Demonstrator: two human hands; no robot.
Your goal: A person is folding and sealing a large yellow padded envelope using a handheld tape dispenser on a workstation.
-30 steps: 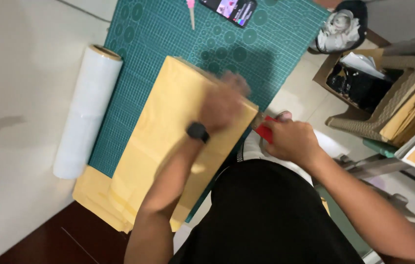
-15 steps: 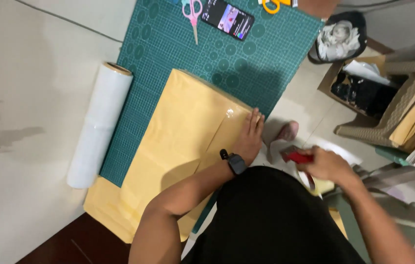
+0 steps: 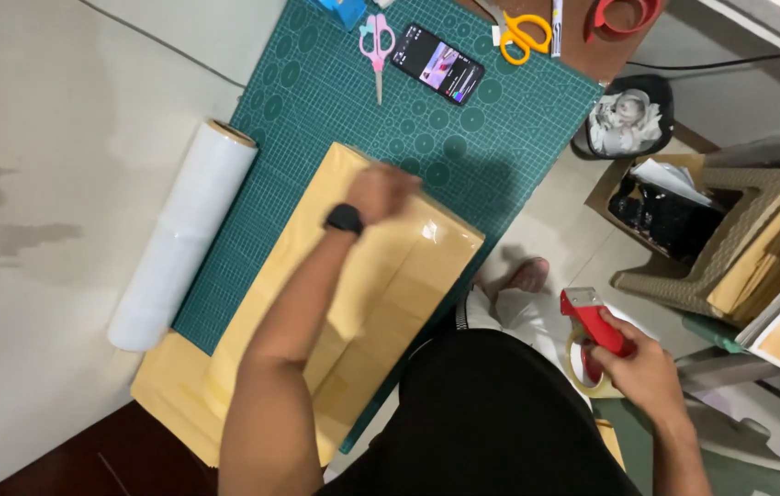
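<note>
A flat parcel wrapped in brown paper (image 3: 381, 276) lies on a green cutting mat (image 3: 335, 92), with clear tape along its right end. My left hand (image 3: 381, 191), with a black watch at the wrist, rests as a loose fist on the parcel's far edge. My right hand (image 3: 638, 372) is off to the right of the table, gripping a red tape dispenser (image 3: 594, 323) with a roll of clear tape under it. The dispenser is well clear of the parcel.
A roll of clear plastic film (image 3: 183, 234) lies left of the mat. Pink scissors (image 3: 377, 41), a phone (image 3: 437, 64), yellow scissors (image 3: 523, 35) and a red tape ring (image 3: 624, 14) lie at the far end. A black bin (image 3: 627, 118) and boxes (image 3: 684, 211) stand on the floor at right.
My left hand slid from the parcel's right end to its far edge. My right hand pulled the red dispenser further right and down, away from the parcel.
</note>
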